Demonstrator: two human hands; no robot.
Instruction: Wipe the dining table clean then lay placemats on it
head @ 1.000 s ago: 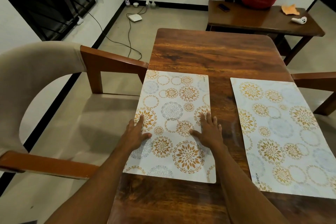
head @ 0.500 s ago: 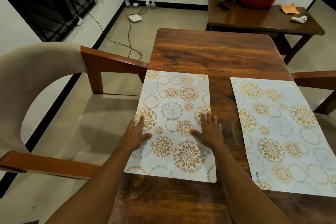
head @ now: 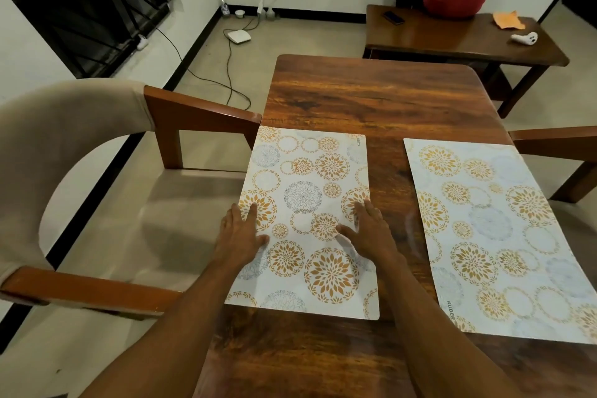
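A: Where are the hands?

B: Both lie flat, palms down and fingers spread, on the left placemat (head: 310, 213). The left hand (head: 240, 236) rests at its left edge, fingertips on the mat and the heel of the palm hanging over the side of the dining table (head: 371, 97). The right hand (head: 371, 231) sits near the mat's right edge, thumb pointing left toward the middle. Neither hand grips anything; they are open and pressed on the surface.

A: And the mat itself?

B: It lies along the table's left side, its left edge about level with the table edge, its near edge short of the table's near end. Bare wood shows beyond its far edge and in a strip on its right.

A: What is across that strip?

B: A second placemat (head: 504, 236), same floral circle print, on the right side of the table, slightly askew, well apart from both hands.

A: Anything around the table?

B: An armchair (head: 80, 152) stands just left of it, one wooden arm touching the table's edge near the mat's far corner. A bench (head: 452, 39) stands beyond the far end, holding an orange cloth (head: 507, 20) and a phone (head: 394, 17).
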